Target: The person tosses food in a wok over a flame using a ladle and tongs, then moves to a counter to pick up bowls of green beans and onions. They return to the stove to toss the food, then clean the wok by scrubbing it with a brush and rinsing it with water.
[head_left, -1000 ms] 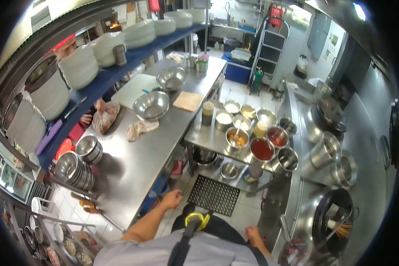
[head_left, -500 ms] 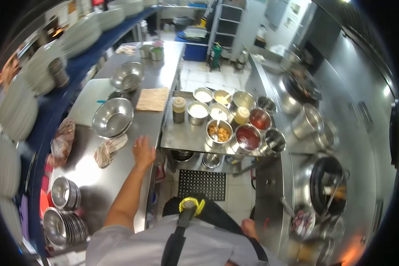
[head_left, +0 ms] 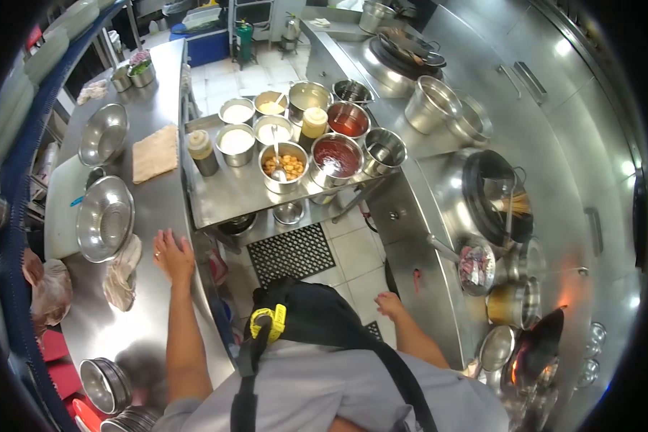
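My left hand (head_left: 173, 257) rests over the steel counter (head_left: 169, 327) with its fingers spread, holding nothing. Just left of it lies a crumpled cloth (head_left: 124, 273), and beyond that a wide metal mixing bowl (head_left: 106, 218). Lower down, my right hand (head_left: 391, 307) hangs in the aisle beside the stove front, empty, its fingers loosely bent. Ahead, a steel side table (head_left: 223, 198) carries several metal pots, among them a pot of brown chunks (head_left: 284, 169) with a ladle and a pot of dark red sauce (head_left: 337, 157).
On the right stand a large wok (head_left: 482, 209), a bowl of sliced red and white food (head_left: 477, 266) and a flaming pan (head_left: 540, 349). A folded tan cloth (head_left: 155, 155) and a white cutting board (head_left: 65, 209) lie on the left counter. A black mat (head_left: 291, 255) covers floor tiles.
My view has swung to the right, bringing more of the stove and the flaming pan into sight. My right hand has come forward, clear of my body; my left hand stays over the counter.
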Motion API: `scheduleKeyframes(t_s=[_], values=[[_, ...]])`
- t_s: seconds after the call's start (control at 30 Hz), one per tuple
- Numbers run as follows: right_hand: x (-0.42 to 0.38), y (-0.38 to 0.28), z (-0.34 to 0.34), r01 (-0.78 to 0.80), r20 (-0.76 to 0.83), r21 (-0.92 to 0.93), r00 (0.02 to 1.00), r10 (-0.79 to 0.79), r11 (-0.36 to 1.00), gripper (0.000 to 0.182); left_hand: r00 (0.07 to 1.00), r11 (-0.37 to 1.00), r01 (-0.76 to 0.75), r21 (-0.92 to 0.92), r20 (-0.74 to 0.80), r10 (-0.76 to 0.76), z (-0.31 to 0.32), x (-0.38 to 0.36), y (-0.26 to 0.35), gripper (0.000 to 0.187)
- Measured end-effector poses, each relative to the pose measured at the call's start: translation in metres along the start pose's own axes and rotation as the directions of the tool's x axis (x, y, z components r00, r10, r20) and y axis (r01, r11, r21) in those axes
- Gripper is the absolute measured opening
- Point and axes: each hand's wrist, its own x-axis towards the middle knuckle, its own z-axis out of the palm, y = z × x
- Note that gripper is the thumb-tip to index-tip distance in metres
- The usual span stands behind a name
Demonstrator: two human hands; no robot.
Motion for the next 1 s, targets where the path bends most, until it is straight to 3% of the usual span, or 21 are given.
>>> scheduleKeyframes(t_s=[0.07,0.3,0.6,1.0], values=[[0.001,-0.009,0.005,-0.014,0.017,0.07,1.0,0.012,0.997,0.039,1.0,1.0,0.001,-0.007,-0.003,-0.001,0.001,-0.001,0.0,0.049],[-0.03,-0.052,0.014,0.054,0.03,0.034,0.998,-0.055,0.998,0.039,0.998,0.999,-0.031,-0.038,-0.061,0.029,0.023,-0.003,-0.017,0.048],[-0.014,-0.043,0.019,0.009,0.055,0.048,0.998,-0.012,0.999,0.038,0.998,0.996,0.055,-0.07,0.009,-0.054,-0.007,-0.002,0.0,0.051],[-0.006,-0.035,0.022,0.013,0.077,0.107,0.997,-0.021,0.994,0.038,0.999,0.995,0.043,-0.095,-0.004,-0.043,-0.009,-0.003,0.0,0.05]])
